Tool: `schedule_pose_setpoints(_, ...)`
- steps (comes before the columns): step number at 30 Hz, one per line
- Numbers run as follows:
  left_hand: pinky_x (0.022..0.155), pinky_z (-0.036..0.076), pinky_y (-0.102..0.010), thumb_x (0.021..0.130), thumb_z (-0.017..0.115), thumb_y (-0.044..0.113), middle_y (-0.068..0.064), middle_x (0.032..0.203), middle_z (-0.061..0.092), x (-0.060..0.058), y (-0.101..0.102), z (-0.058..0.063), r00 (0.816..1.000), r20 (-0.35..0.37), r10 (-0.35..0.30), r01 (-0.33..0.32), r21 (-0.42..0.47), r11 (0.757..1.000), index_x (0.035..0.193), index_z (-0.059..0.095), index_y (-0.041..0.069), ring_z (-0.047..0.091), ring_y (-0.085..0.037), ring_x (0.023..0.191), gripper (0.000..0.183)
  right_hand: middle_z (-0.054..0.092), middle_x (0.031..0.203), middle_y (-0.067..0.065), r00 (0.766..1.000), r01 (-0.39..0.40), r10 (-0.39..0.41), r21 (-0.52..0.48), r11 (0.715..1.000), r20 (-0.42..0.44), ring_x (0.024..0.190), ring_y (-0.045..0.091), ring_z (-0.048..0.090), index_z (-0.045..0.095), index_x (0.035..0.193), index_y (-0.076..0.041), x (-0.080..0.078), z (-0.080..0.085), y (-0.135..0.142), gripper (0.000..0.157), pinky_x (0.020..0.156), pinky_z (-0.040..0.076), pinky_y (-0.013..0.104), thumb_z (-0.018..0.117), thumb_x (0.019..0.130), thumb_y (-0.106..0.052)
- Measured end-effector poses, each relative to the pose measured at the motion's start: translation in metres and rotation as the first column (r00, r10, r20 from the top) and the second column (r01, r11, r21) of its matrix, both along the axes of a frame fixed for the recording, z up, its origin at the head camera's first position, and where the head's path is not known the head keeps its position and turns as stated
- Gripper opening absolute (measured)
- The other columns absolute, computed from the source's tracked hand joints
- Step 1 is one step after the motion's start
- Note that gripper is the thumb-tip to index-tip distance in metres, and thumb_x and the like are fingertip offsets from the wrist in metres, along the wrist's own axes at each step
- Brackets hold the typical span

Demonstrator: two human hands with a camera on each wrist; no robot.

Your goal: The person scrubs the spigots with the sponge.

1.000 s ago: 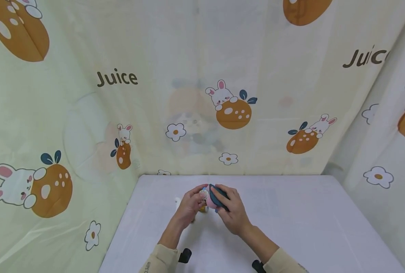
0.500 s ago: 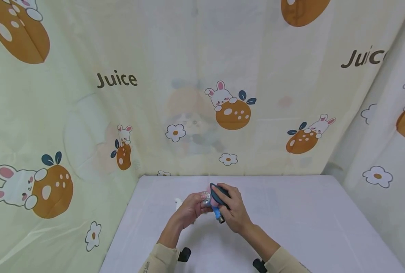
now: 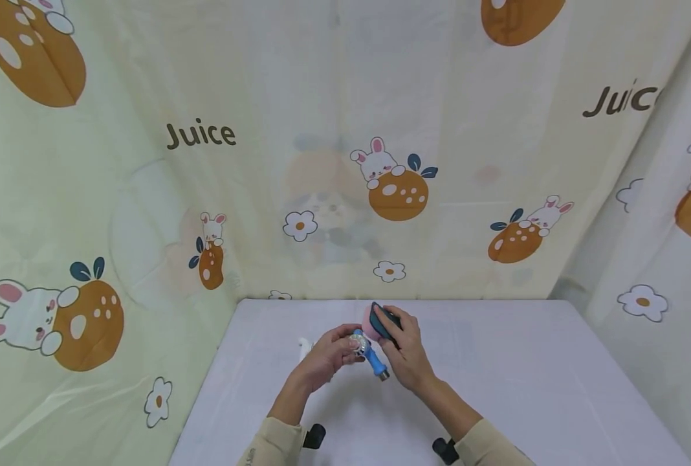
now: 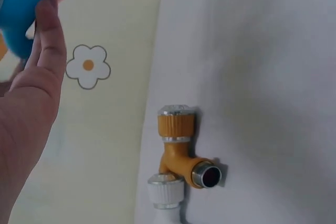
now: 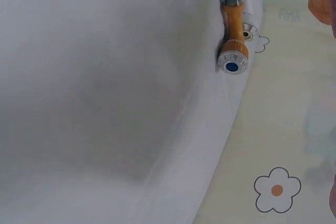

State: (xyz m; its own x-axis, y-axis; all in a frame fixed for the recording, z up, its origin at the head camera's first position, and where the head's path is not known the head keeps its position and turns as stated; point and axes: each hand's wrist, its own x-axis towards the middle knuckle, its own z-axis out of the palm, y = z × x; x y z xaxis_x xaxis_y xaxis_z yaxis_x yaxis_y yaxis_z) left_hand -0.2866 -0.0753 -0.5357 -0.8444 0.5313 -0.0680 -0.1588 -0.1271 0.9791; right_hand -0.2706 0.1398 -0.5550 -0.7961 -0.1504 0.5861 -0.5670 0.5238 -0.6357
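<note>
My left hand (image 3: 324,359) grips a blue angle valve (image 3: 374,360) by its silvery knob end, and the blue body with its metal outlet slants down to the right. In the left wrist view the blue valve (image 4: 23,11) shows at the top left corner, with the left hand's fingers (image 4: 51,40) along it. Up and to the right, my right hand (image 3: 408,356) grips a sponge (image 3: 369,323) with a pink side and a dark teal back. The pink face is turned toward the valve. Only a sliver of the right hand shows in the right wrist view.
On the white-covered table (image 3: 497,388), beyond the left hand, lie an orange angle valve (image 4: 177,156) and a white one (image 4: 167,193) side by side. A printed curtain (image 3: 299,129) hangs behind the table and along its sides.
The blue valve has turned in the left hand, its metal outlet swinging out to the lower right. The sponge has moved from over the valve to up and right of it.
</note>
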Motion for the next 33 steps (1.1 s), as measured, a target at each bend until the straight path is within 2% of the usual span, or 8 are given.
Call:
schedule_pose_setpoints(4,0.096,0.058,-0.028,0.098,0.06,0.019,-0.003,0.114,0.062,-0.006,-0.002,-0.005,0.989,0.054,0.141,-0.145,0.075,0.987,0.146,0.041,-0.004,0.069,-0.01,0.1,0.057,0.044,0.157,0.011,0.999,0.028,-0.028,0.01,1.0,-0.021,0.133,0.031,0.039,0.052,0.154,-0.021,0.004,0.001,0.0,0.062,0.098,0.046,0.058,0.058,0.093,-0.01)
schedule_pose_setpoints(9,0.098,0.058,-0.03,0.098,0.057,0.017,-0.008,0.12,0.063,-0.011,0.0,-0.008,0.96,0.094,0.265,-0.276,0.133,0.952,0.15,0.033,-0.003,0.071,-0.012,0.104,0.061,0.043,0.157,0.015,0.984,0.039,-0.028,0.061,0.997,-0.179,0.132,0.034,0.039,0.054,0.153,-0.017,0.011,0.005,-0.006,0.065,0.095,0.047,0.052,0.064,0.089,-0.01)
schedule_pose_setpoints(11,0.095,0.058,-0.028,0.099,0.057,0.021,-0.01,0.122,0.062,-0.013,0.001,-0.008,0.947,0.111,0.3,-0.313,0.124,0.942,0.15,0.035,-0.004,0.071,-0.013,0.102,0.06,0.043,0.156,0.016,0.971,0.032,-0.009,0.095,0.995,-0.238,0.132,0.033,0.039,0.054,0.152,-0.016,0.014,0.006,-0.009,0.065,0.094,0.047,0.05,0.066,0.088,-0.012)
schedule_pose_setpoints(16,0.079,0.056,-0.02,0.102,0.058,0.039,-0.007,0.118,0.06,-0.013,0.005,-0.008,0.923,0.138,0.359,-0.368,0.044,0.929,0.137,0.054,-0.002,0.067,-0.013,0.092,0.054,0.046,0.15,0.018,0.945,0.016,0.049,0.197,0.98,-0.324,0.129,0.031,0.042,0.056,0.15,-0.017,0.02,0.003,-0.017,0.065,0.093,0.052,0.047,0.076,0.089,-0.023)
schedule_pose_setpoints(18,0.079,0.053,-0.02,0.102,0.057,0.046,-0.006,0.12,0.06,-0.011,0.006,-0.007,0.926,0.129,0.355,-0.36,0.016,0.933,0.133,0.061,0.002,0.064,-0.013,0.094,0.054,0.047,0.147,0.018,0.94,0.021,0.056,0.219,0.976,-0.338,0.127,0.03,0.044,0.057,0.15,-0.018,0.021,0.0,-0.018,0.066,0.092,0.054,0.046,0.079,0.089,-0.028)
schedule_pose_setpoints(24,0.096,0.041,-0.032,0.103,0.044,0.06,-0.004,0.121,0.065,-0.007,0.01,-0.002,0.967,0.058,0.248,-0.245,-0.066,0.967,0.126,0.07,0.01,0.056,-0.016,0.106,0.061,0.049,0.145,0.019,0.931,0.057,0.032,0.232,0.971,-0.363,0.125,0.031,0.046,0.056,0.151,-0.019,0.019,-0.004,-0.019,0.07,0.092,0.053,0.045,0.084,0.088,-0.031)
schedule_pose_setpoints(29,0.08,0.037,-0.036,0.103,0.036,0.053,0.0,0.105,0.062,-0.004,0.01,-0.001,0.986,0.058,0.159,-0.155,-0.073,0.985,0.128,0.067,0.016,0.05,-0.019,0.091,0.055,0.05,0.146,0.019,0.932,0.087,0.004,0.235,0.968,-0.363,0.126,0.032,0.045,0.059,0.149,-0.019,0.018,-0.004,-0.016,0.072,0.094,0.05,0.046,0.087,0.083,-0.024)
schedule_pose_setpoints(33,0.076,0.032,-0.035,0.102,0.037,0.051,0.001,0.105,0.058,-0.002,0.011,0.002,0.989,0.082,0.127,-0.124,-0.032,0.992,0.129,0.065,0.019,0.046,-0.019,0.09,0.05,0.05,0.146,0.02,0.93,0.091,0.007,0.247,0.965,-0.368,0.125,0.033,0.045,0.06,0.147,-0.019,0.017,-0.004,-0.014,0.071,0.094,0.049,0.047,0.086,0.082,-0.023)
